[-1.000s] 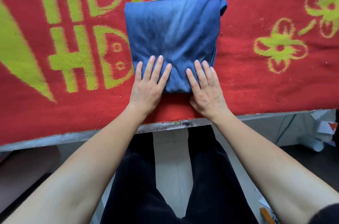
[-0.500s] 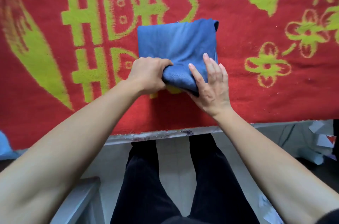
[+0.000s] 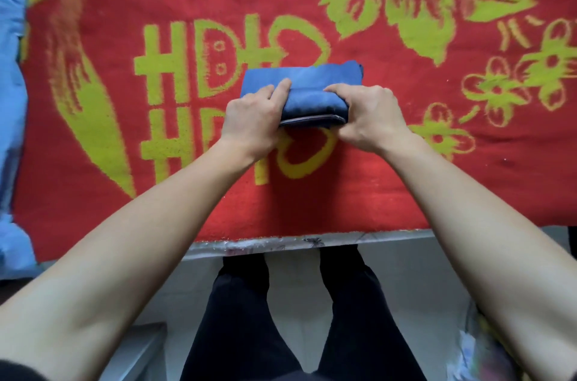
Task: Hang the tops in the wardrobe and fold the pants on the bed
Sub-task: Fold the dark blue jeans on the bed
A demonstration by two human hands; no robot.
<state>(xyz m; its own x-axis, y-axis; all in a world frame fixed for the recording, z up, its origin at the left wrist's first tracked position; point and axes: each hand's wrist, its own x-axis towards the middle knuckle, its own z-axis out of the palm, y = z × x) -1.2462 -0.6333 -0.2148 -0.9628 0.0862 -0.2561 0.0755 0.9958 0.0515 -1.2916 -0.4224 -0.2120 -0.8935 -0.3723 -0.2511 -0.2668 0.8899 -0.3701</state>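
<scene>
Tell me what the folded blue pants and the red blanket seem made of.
The folded blue pants: likely denim, matte, with faded pale streaks and a thick stitched edge. The red blanket: fuzzy, short-pile textile, perhaps terry or fleece; its yellow-green motifs have soft, woolly outlines.

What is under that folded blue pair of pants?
The red blanket with yellow-green patterns lies under the folded blue pants. The patch directly beneath is hidden by them.
</scene>
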